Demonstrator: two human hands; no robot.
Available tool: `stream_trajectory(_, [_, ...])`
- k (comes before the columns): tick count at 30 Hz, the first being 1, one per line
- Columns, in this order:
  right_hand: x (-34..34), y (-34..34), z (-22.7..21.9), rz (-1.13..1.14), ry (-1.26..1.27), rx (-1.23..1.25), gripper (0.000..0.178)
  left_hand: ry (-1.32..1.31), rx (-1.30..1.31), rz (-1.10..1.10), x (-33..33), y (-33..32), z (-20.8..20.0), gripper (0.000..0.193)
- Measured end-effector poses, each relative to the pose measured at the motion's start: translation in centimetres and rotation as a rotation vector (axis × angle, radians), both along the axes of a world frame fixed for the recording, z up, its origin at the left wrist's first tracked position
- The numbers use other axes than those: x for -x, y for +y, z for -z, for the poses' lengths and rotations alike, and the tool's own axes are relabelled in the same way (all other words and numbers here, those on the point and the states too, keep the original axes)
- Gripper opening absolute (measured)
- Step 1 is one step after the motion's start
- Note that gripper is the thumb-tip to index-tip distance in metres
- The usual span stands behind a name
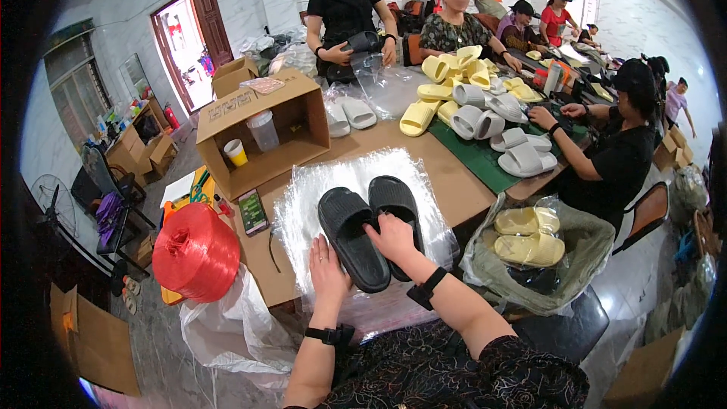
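A pair of black slide slippers lies over a stack of clear plastic bags (303,212) in front of me. My right hand (395,239) is closed on the slippers where they meet, its fingers at the strap of the left slipper (356,238) and its palm over the right slipper (395,198). Part of the right slipper is hidden beneath that hand. Beside the left slipper's outer edge, my left hand (328,273) rests on the bags with its fingers stretched out. Whether it touches the slipper I cannot tell.
A cardboard box (307,125) holding cups stands at the back left, near a phone (252,212) and a red twine roll (198,252). Yellow and grey slippers (469,102) are piled at the right. A lined bin (522,295) holds bagged yellow slippers. Co-workers (617,136) surround the table.
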State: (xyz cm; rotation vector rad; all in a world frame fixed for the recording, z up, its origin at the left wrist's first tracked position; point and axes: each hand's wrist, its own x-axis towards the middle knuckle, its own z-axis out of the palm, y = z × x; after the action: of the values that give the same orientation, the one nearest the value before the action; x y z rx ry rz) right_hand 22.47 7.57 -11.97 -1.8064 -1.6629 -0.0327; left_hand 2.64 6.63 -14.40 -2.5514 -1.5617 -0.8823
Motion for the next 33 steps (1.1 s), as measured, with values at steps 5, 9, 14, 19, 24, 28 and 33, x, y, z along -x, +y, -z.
stream_trajectory(5, [0.1, -0.1, 0.2, 0.001, 0.012, -0.054, 0.044, 0.012, -0.019, -0.002, 0.1, 0.0, 0.1, 0.062])
stream_trajectory(9, [0.1, 0.0, 0.5, 0.015, -0.001, -0.093, 0.049, -0.012, -0.019, -0.004, -0.1, -0.1, -0.1, 0.061])
stream_trajectory(14, [0.0, -0.1, 0.6, 0.01, 0.016, -0.094, 0.049, -0.001, -0.029, -0.011, -0.1, 0.0, 0.0, 0.06])
stream_trajectory(19, [0.0, 0.0, 0.7, 0.012, 0.023, -0.101, 0.041, -0.002, -0.024, -0.002, -0.1, -0.2, -0.2, 0.058])
stream_trajectory(24, [-0.1, 0.2, 0.6, 0.026, 0.045, -0.143, 0.036, 0.01, -0.047, 0.006, 0.3, 0.4, 0.9, 0.069])
stream_trajectory(28, [-1.4, -0.3, 0.0, -0.011, 0.25, -0.182, 0.035, 0.025, 0.003, -0.005, -0.1, 0.6, 0.7, 0.074])
stream_trajectory(33, [-3.2, -3.1, -1.2, -0.027, 0.415, -0.33, 0.029, 0.033, 0.101, -0.007, 0.0, 0.9, 0.9, 0.092])
